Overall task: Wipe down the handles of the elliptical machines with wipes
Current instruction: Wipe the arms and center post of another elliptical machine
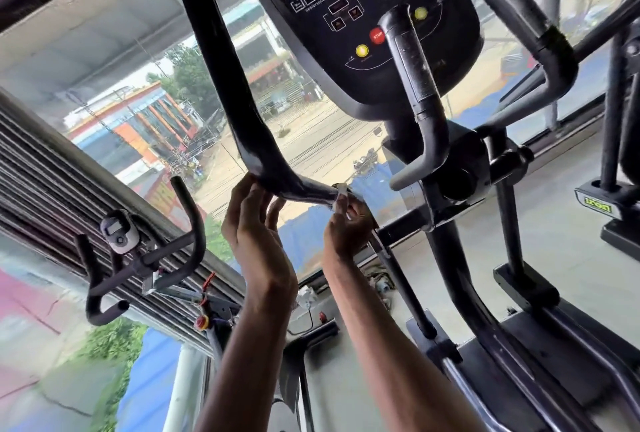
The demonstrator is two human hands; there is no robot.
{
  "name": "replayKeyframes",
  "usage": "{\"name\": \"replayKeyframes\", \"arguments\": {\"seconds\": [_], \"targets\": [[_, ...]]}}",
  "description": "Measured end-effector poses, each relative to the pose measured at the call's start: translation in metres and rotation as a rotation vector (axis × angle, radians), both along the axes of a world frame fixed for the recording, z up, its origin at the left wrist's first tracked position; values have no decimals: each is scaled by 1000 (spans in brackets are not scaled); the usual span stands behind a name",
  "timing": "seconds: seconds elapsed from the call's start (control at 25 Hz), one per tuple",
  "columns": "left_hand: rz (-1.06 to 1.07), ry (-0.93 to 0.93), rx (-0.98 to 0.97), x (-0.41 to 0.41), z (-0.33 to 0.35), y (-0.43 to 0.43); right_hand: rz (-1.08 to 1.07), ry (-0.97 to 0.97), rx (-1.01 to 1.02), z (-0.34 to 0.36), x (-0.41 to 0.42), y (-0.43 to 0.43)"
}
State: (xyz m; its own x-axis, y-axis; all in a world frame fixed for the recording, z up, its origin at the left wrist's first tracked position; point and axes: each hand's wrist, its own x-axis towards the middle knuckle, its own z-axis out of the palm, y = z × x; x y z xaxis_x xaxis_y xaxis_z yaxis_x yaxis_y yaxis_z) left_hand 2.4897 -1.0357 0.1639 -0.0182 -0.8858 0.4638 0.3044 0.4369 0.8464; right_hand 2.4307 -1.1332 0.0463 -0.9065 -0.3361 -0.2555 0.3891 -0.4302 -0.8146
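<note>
The wipe (341, 193) is small and bunched, pinched by the right hand (346, 229) against the lower end of the long curved handle (221, 61), just where the grip gives way to the joint. The right fingers are curled tight on it. The left hand (256, 227) sits just to the left, under the bend, its fingers fairly straight and loosely spread, tips touching the handle without gripping it.

The main risk, as I judge it, is coverage. So little of the wipe shows that it may skim one side of the tube and miss the far face, and the long upper stretch looks like the part most likely to be skipped. The arm probably swings on its pivot, so a firm push from the right hand could move it away; the left hand only touches it and would not check that. The wipe could also snag or tear at the joint hardware, or slip out of the pinch.

The handle is a black tube with a glossy, slightly wet-looking sheen, thick along the grip and tapering at the bend. The short inner handle (414, 68) beside the control panel (346, 16) is duller, with a dimpled textured sleeve and a grey metal stem. The panel is smooth matte plastic with a raised red stop button (376, 36). The far right handle (526, 16) looks like soft, worn foam or rubber.
</note>
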Motion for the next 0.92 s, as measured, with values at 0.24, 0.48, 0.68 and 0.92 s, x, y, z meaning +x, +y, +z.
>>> {"name": "replayKeyframes", "arguments": {"seconds": [0.24, 0.48, 0.68, 0.92], "targets": [[104, -11, 7, -11, -1, 5, 15, 182, -134, 6, 10, 30], [85, -12, -11, -9, 1, 4, -140, 676, -377, 51, 26, 84], [117, -49, -49, -8, -3, 1, -109, 632, -113, -9, 7, 35], [174, -62, -66, -13, -8, 4, 23, 500, 116, -60, -33, -12]]}}
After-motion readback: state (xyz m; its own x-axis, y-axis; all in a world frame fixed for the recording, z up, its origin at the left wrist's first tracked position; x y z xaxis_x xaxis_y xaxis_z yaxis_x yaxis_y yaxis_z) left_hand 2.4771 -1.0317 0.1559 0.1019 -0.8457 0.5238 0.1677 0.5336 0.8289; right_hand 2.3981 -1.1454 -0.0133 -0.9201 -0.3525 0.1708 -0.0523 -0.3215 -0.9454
